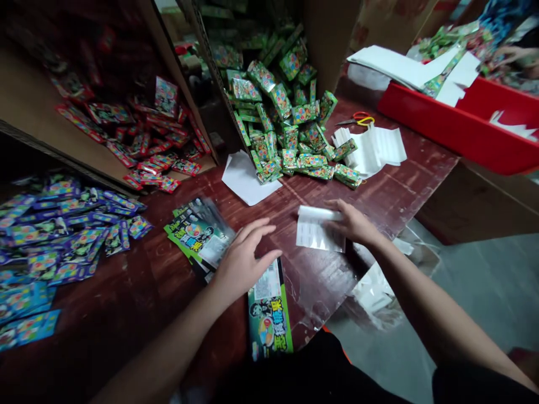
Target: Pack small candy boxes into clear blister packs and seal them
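Note:
My left hand is held over the table with its fingers and thumb apart and nothing in it. To its left lies a small stack of green and black printed candy bags. A single candy bag lies beneath and in front of that hand, partly hidden by it, with a pale label area near its top. My right hand grips the right side of a whitish label sheet, which has rows of faint print and a rolled upper edge. Some of those fingers are hidden behind the sheet.
Cartons hold red candy packets and green candy packets, spilling onto the table. Purple packets lie left. Scissors and more label sheets lie beyond my right hand. A red box stands right; clear plastic hangs below the table edge.

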A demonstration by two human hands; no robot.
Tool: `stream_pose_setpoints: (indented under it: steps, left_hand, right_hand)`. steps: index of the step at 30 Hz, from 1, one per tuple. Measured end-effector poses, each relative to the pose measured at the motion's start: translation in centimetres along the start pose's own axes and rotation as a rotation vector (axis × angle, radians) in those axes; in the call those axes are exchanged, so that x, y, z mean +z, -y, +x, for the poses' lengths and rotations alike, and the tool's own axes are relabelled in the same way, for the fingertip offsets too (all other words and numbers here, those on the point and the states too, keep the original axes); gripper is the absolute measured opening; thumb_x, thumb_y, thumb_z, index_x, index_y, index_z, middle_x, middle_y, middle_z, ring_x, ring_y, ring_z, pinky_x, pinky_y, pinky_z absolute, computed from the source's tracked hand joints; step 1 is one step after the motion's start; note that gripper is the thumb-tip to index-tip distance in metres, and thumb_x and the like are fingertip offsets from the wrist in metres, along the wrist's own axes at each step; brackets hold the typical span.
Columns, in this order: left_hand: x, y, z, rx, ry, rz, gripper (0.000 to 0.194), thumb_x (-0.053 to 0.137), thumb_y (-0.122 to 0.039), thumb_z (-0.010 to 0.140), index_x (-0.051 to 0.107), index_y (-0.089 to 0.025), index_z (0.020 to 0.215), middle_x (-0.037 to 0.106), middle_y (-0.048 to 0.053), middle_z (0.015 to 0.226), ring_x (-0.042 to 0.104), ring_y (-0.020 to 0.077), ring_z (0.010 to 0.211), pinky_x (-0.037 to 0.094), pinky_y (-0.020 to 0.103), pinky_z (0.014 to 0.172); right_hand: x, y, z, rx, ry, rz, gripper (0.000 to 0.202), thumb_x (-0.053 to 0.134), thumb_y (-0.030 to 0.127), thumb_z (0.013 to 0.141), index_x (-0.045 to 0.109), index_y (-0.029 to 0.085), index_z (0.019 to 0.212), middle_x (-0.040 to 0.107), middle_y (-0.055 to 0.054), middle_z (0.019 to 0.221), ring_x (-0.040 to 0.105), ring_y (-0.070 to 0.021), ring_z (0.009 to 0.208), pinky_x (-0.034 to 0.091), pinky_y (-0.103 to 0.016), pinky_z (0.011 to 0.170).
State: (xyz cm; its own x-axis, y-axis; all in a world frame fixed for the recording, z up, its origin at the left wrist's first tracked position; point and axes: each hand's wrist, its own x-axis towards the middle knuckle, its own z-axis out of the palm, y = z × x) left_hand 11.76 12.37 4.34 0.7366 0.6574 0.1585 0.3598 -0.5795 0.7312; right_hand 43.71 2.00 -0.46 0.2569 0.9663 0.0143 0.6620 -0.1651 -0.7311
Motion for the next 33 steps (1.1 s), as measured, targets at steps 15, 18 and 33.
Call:
stream_pose_setpoints:
  steps: [15, 18, 33]
  left_hand:
    - [3.4, 0.4, 5.5, -0.41, -0.133, -0.641, 0.033, 0.076, -0.048, 0.081, 0.069, -0.016, 0.082, 0.066, -0.001, 0.072, 0.059, 0.0128, 0.065, 0.045, 0.021, 0.058]
    - [3.2, 0.7, 5.2, -0.49, -0.183, -0.746, 0.037, 0.08, -0.047, 0.077, 0.07, -0.017, 0.097, 0.07, 0.0, 0.078, 0.063, 0.0143, 0.067, 0.049, 0.023, 0.059]
    - [2.5, 0.6, 6.4, -0.536, -0.169, -0.863, 0.044, 0.086, -0.048, 0.07, 0.077, -0.014, 0.096, 0.077, 0.005, 0.082, 0.069, 0.0169, 0.069, 0.054, 0.026, 0.065]
  right_hand:
    - [3.0, 5.8, -0.4, 0.072, -0.056, 0.678, 0.038, 0.08, 0.048, 0.079, 0.063, 0.023, 0.102, 0.069, -0.001, 0.089, 0.063, -0.0173, 0.078, 0.054, -0.029, 0.069]
    - [4.6, 6.4, 0.1, 0.115, -0.082, 0.726, 0.033, 0.075, 0.052, 0.083, 0.063, 0.022, 0.092, 0.065, 0.0, 0.078, 0.06, -0.016, 0.069, 0.049, -0.027, 0.059]
    - [3.9, 6.3, 0.9, 0.135, -0.091, 0.723, 0.041, 0.068, 0.06, 0.086, 0.061, 0.02, 0.079, 0.059, 0.002, 0.067, 0.05, -0.013, 0.058, 0.039, -0.024, 0.052]
